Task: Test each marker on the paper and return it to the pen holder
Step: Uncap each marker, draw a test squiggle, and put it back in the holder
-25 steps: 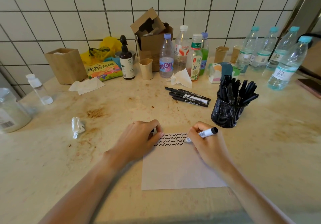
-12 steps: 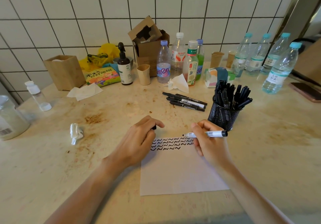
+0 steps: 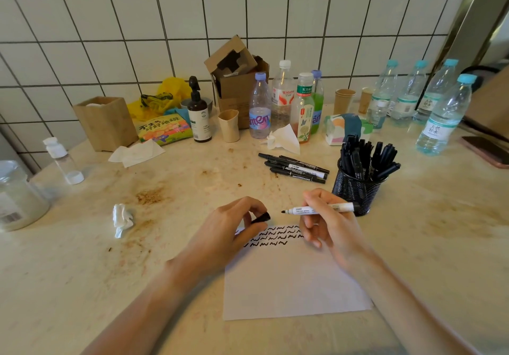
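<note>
1. While the sheet of paper (image 3: pixel 294 277) lies flat on the stained countertop (image 3: pixel 82 272), a white-barrelled marker (image 3: pixel 321 209) is held above its far edge by the right hand (image 3: pixel 330 225), whose fingers are curled round the barrel.
2. The marker is held roughly level, its bare black tip pointed away from the pen holder (image 3: pixel 355 189) and toward the left hand (image 3: pixel 234 233).
3. A black cap (image 3: pixel 261 218) is pinched between the thumb and fingers of the left hand, just above the far left corner of the paper.
4. The cap's open end is turned toward the marker tip; the two are near each other but apart.
5. Three rows of black squiggles (image 3: pixel 275 237) are seen along the far edge of the paper, between the two hands.
6. The black mesh pen holder, filled with dark markers, stands just beyond the paper's far right corner, behind the marker's tail end.
7. Four loose black markers (image 3: pixel 294 167) are laid side by side farther from the paper, to the left of the pen holder.
</note>
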